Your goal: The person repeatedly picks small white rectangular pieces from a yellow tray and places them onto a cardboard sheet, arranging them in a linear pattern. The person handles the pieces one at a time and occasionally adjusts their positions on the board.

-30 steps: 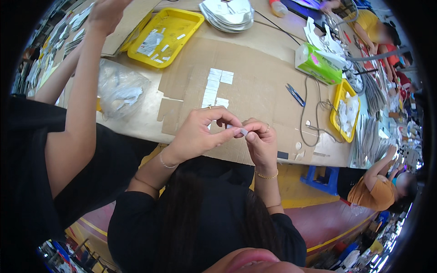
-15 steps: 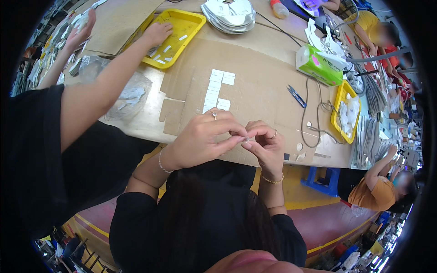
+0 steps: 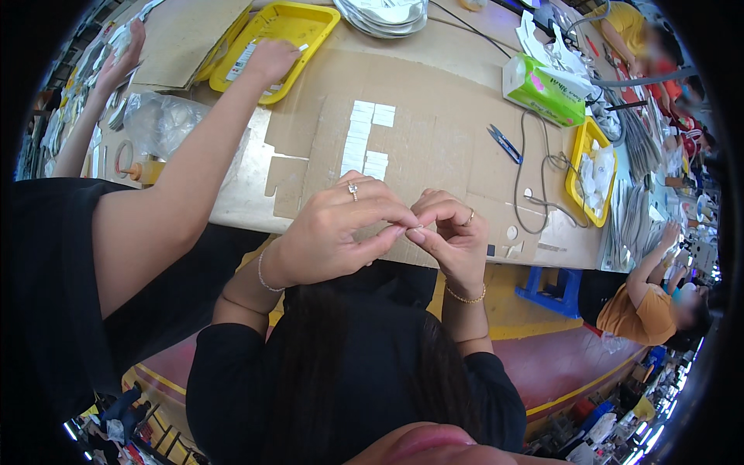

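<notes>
Left hand (image 3: 332, 226) and right hand (image 3: 457, 236) are pinching a sliver (image 3: 419, 226), fingertips (image 3: 418, 236) nearly closed, likely for control; strips (image 3: 358, 133) are lying at eleven o'clock

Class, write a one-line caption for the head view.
Left hand and right hand pinch a tiny piece near white labels on flattened cardboard.

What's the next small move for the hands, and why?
Probably ease the right hand back slightly, with the left hand holding the piece: both hands' fingertips meet at it and mostly hide it, so its state is hard to check.
</notes>
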Tool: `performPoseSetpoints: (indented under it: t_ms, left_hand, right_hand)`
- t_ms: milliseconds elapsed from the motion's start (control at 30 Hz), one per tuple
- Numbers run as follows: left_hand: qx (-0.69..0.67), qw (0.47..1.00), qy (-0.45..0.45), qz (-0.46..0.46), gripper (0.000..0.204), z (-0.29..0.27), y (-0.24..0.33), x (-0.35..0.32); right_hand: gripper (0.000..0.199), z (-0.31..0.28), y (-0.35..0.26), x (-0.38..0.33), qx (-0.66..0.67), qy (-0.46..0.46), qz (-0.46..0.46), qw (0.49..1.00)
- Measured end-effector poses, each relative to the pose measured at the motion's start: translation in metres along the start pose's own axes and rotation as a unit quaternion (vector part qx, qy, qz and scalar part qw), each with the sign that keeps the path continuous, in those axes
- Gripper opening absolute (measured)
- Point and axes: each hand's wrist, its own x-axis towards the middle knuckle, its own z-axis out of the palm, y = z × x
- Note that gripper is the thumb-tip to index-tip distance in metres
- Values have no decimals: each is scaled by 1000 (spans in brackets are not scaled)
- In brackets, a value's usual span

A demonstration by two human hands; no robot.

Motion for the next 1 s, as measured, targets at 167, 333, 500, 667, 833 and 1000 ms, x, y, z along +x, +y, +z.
performPoseSetpoints:
  t_ms: [167, 333, 500, 667, 833, 1000]
  left_hand:
    - [5, 1000, -12, 5, 19, -1, -2, 0]
    - [14, 1000, -16, 11, 19, -2, -3, -1]
    - [3, 1000, -20, -11, 17, -2, -4, -3]
    - [-36, 998, -6, -49, 14, 1, -8, -5]
    - [-86, 990, -18, -107, 11, 6, -13, -5]
    - [-286, 930, 19, -231, 13, 8, -23, -5]
  right_hand:
    - [13, 0, 2, 0, -13, -2, -6, 1000]
    - [13, 1, 3, -1, 7, 0, -5, 1000]
    - [12, 3, 5, -3, 65, 4, 28, 997]
    - [14, 2, 12, -6, 112, 8, 21, 993]
    - [11, -5, 18, -8, 164, -9, 63, 984]
    - [13, -7, 18, -8, 148, -2, 77, 986]
